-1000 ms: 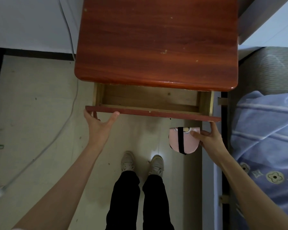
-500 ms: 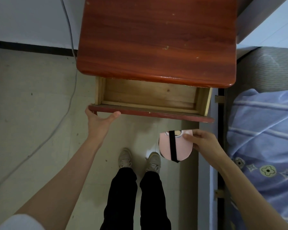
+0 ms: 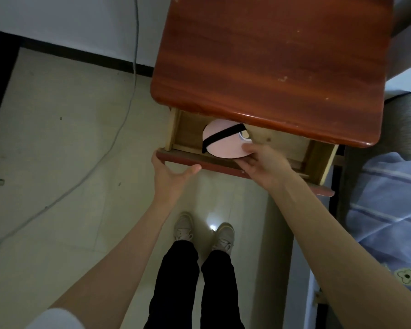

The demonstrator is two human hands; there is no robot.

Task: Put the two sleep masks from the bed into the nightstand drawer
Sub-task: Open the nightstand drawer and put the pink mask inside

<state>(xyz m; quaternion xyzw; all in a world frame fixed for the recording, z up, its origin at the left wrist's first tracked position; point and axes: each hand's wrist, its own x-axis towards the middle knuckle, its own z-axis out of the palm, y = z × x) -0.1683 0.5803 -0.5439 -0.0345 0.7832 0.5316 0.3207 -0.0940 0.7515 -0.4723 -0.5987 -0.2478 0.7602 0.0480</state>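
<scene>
Nearest to me, my shoes (image 3: 203,230) stand on the pale floor tiles (image 3: 57,150), below both forearms. My left hand (image 3: 170,175) sits ahead of them, gripping the left end of the drawer front (image 3: 199,162): thumb hooked over the red top edge, fingers underneath it. To the right of that hand, my right hand (image 3: 262,162) reaches over the same edge into the open nightstand drawer (image 3: 282,144), fingers pinched on the lower right rim of the pink sleep mask (image 3: 223,141). The mask lies just beyond my fingertips, inside the drawer, its black strap (image 3: 220,136) running diagonally across it and its far edge tucked under the nightstand top (image 3: 282,55). I see only this one mask. Right of my right arm lies the blue striped bedding (image 3: 389,210). Farther left, a grey cable (image 3: 114,138) trails over the floor.
</scene>
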